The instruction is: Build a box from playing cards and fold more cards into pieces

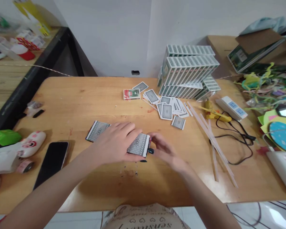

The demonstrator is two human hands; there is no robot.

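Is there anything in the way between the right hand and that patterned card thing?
Nothing that I can see. The right hand has its fingertips right at the end of the patterned card piece. The left hand covers its other side, and the loose cards lie apart, farther back.

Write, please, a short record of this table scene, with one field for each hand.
Left hand: over a card-patterned piece
Right hand: touching the piece's right end
Hidden: whether the patterned part at left joins it
Beyond hands: loose cards, small card box, stacked boxes
Right side: yellow glue gun, power strip
Left side: phone, screen dark
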